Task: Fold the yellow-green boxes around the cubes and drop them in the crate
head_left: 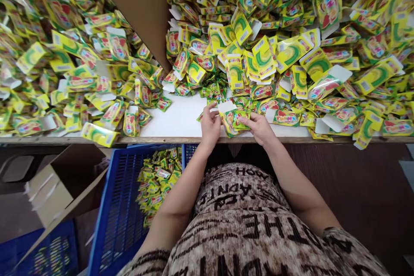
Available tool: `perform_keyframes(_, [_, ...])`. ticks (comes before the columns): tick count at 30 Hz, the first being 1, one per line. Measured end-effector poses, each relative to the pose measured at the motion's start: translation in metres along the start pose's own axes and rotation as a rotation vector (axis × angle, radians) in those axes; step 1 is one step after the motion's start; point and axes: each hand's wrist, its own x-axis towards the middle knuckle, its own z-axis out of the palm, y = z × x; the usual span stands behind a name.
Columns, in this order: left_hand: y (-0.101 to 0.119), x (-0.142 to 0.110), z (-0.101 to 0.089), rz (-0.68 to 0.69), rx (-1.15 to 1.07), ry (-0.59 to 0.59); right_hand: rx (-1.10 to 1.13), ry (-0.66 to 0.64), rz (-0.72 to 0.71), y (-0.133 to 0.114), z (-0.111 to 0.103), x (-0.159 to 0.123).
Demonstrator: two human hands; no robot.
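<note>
My left hand (210, 126) and my right hand (258, 127) meet at the front edge of a white table (181, 120). Together they pinch a small yellow-green packet (231, 118) with a white card flap at its top. The fingers of both hands are closed on it. Just behind the hands lie small green sachets (213, 90), and beyond them a big heap of yellow-green card packets (291, 43) covers the right side of the table.
A second heap of packets (64, 64) fills the left side, split off by a brown cardboard divider (142, 4). Below the table edge stands a blue plastic crate (119, 215) holding finished packets (158, 181). An open cardboard box (61, 185) sits at lower left.
</note>
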Motion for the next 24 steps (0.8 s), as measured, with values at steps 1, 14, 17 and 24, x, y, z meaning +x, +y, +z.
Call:
perform_keyframes(1, [0.001,-0.003,0.006,-0.083,-0.119,-0.006,0.0,0.023,-0.066,0.004,0.0,-0.001])
perform_keyframes(14, [0.013,-0.003,0.014,-0.081,-0.266,-0.347,-0.789,0.121,-0.618,-0.053,0.004,-0.005])
perform_keyframes(17, [0.01,-0.008,0.015,-0.075,-0.249,-0.347,-1.022,-0.009,-0.67,-0.058,0.007,-0.006])
perform_keyframes(24, [0.006,-0.016,0.013,-0.052,-0.198,-0.336,-1.565,-0.197,-0.483,-0.082,0.032,-0.016])
